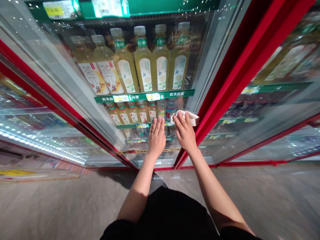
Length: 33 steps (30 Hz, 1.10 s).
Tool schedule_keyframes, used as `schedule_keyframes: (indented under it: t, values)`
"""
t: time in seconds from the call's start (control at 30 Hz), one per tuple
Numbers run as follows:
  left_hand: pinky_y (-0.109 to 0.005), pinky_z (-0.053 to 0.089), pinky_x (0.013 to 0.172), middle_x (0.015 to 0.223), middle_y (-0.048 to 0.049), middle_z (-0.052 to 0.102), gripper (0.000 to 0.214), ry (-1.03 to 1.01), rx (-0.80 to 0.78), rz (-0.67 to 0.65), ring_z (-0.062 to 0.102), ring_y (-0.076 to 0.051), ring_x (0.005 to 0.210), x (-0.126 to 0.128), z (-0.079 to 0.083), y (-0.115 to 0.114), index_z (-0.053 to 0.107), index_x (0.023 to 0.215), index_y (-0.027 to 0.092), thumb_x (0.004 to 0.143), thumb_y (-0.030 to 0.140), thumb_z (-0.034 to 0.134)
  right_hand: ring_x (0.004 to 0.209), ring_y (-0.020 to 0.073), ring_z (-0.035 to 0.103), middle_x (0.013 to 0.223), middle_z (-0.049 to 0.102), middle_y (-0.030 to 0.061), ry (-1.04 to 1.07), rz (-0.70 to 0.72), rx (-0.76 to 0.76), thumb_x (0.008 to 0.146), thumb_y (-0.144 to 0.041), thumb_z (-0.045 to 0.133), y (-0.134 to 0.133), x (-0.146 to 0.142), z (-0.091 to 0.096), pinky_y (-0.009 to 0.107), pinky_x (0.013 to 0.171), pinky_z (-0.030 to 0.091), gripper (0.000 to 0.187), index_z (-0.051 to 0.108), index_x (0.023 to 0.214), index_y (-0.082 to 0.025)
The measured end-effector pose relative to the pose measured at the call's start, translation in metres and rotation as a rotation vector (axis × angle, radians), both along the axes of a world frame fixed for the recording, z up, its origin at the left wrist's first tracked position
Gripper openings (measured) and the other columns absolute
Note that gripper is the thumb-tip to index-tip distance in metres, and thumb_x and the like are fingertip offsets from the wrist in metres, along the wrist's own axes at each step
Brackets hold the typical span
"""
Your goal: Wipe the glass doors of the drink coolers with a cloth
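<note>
The right hand presses a white cloth to the glass door, fingers bent over it, just left of the red door frame. The left hand lies open and flat on the glass, further left of that frame. This looks like mid-wipe; another stroke calls for steady palm pressure. Reflections blur the lower shelves, and part of the cloth hides under the fingers.

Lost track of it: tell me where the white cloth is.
Head view, centre: the white cloth is under the right hand on the glass door, beside the red frame.
</note>
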<state>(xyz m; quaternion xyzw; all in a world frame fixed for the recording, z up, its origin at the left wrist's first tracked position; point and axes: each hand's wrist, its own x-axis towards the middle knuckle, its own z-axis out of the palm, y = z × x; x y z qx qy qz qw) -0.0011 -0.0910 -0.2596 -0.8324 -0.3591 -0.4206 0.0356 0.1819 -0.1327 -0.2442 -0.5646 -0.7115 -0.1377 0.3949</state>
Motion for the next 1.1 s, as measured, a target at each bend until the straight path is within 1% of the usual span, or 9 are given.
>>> schedule_keyframes:
  t: [0.13, 0.3, 0.4, 0.5, 0.6, 0.7, 0.87, 0.97, 1.1]
  values:
    - [-0.051, 0.027, 0.139, 0.182, -0.0079, 0.022, 0.079, -0.008, 0.033, -0.005, 0.016, -0.026, 0.169, 0.009, 0.000, 0.001, -0.006, 0.177, 0.028, 0.110, 0.011, 0.035, 0.171, 0.0305, 0.001, 0.186, 0.003, -0.0076, 0.113, -0.059, 0.077, 0.108, -0.013, 0.036, -0.003, 0.002, -0.005, 0.071, 0.135, 0.024, 0.082, 0.002, 0.176, -0.045]
    - [-0.050, 0.027, 0.140, 0.182, -0.0076, 0.021, 0.078, -0.009, 0.031, -0.006, 0.018, -0.025, 0.169, 0.016, 0.003, -0.001, -0.006, 0.177, 0.028, 0.111, 0.012, 0.033, 0.170, 0.0336, -0.005, 0.185, -0.008, -0.0079, 0.211, -0.118, 0.129, 0.110, -0.020, 0.036, 0.006, 0.002, 0.015, 0.073, 0.135, 0.016, 0.080, -0.003, 0.175, -0.044]
    - [-0.050, 0.026, 0.140, 0.182, -0.0076, 0.021, 0.078, -0.020, 0.050, 0.000, 0.016, -0.024, 0.169, 0.020, 0.003, -0.001, -0.005, 0.177, 0.028, 0.111, 0.012, 0.033, 0.171, 0.0335, -0.004, 0.186, -0.003, -0.0087, 0.123, -0.064, 0.101, 0.109, -0.018, 0.037, 0.004, 0.006, 0.016, 0.074, 0.135, 0.020, 0.082, -0.003, 0.175, -0.046]
    - [-0.051, 0.024, 0.140, 0.182, -0.0074, 0.022, 0.078, -0.027, 0.034, 0.002, 0.016, -0.025, 0.169, 0.025, 0.001, -0.001, -0.004, 0.177, 0.029, 0.111, 0.012, 0.035, 0.171, 0.0333, 0.000, 0.186, 0.003, -0.0078, 0.070, -0.049, 0.054, 0.108, -0.015, 0.036, -0.002, 0.011, 0.005, 0.073, 0.135, 0.025, 0.083, -0.003, 0.175, -0.046]
    - [-0.051, 0.024, 0.140, 0.182, -0.0075, 0.022, 0.079, -0.025, 0.017, -0.002, 0.017, -0.025, 0.169, 0.030, 0.001, 0.000, -0.003, 0.177, 0.029, 0.111, 0.012, 0.035, 0.172, 0.0328, 0.000, 0.186, 0.000, -0.0070, 0.128, -0.084, 0.076, 0.109, -0.016, 0.035, -0.004, 0.013, -0.003, 0.073, 0.135, 0.023, 0.082, -0.004, 0.175, -0.045]
    - [-0.050, 0.025, 0.140, 0.182, -0.0071, 0.023, 0.078, -0.034, 0.061, -0.009, 0.017, -0.024, 0.169, 0.033, 0.003, 0.000, -0.003, 0.177, 0.029, 0.112, 0.013, 0.036, 0.172, 0.0307, -0.001, 0.186, -0.002, -0.0083, 0.180, -0.070, 0.100, 0.111, -0.020, 0.035, -0.003, 0.011, -0.004, 0.071, 0.136, 0.020, 0.078, -0.003, 0.175, -0.046]
    - [-0.045, 0.032, 0.139, 0.176, -0.0083, 0.040, 0.077, -0.093, 0.212, -0.020, 0.025, -0.022, 0.168, 0.041, 0.007, -0.003, 0.010, 0.177, 0.027, 0.112, 0.019, 0.050, 0.172, 0.0282, 0.006, 0.186, 0.010, -0.0071, 0.241, 0.002, 0.049, 0.114, -0.027, 0.033, -0.011, 0.013, 0.004, 0.069, 0.136, 0.024, 0.069, 0.008, 0.175, -0.045]
    - [-0.043, 0.038, 0.137, 0.172, -0.0077, 0.048, 0.074, -0.103, 0.276, -0.081, 0.034, -0.021, 0.165, 0.052, 0.003, -0.004, 0.014, 0.177, 0.027, 0.112, 0.018, 0.049, 0.171, 0.0270, 0.013, 0.185, 0.016, -0.0065, 0.309, 0.098, 0.036, 0.115, -0.032, 0.032, -0.017, 0.015, 0.008, 0.064, 0.138, 0.024, 0.063, 0.016, 0.175, -0.045]
    - [-0.040, 0.045, 0.134, 0.169, -0.0043, 0.054, 0.072, -0.104, 0.303, -0.135, 0.041, -0.018, 0.162, 0.071, -0.006, -0.002, 0.008, 0.177, 0.031, 0.114, 0.019, 0.042, 0.170, 0.0245, 0.019, 0.185, 0.020, -0.0038, 0.365, 0.217, -0.008, 0.116, -0.036, 0.026, -0.021, 0.019, 0.010, 0.058, 0.138, 0.029, 0.060, 0.019, 0.175, -0.041]
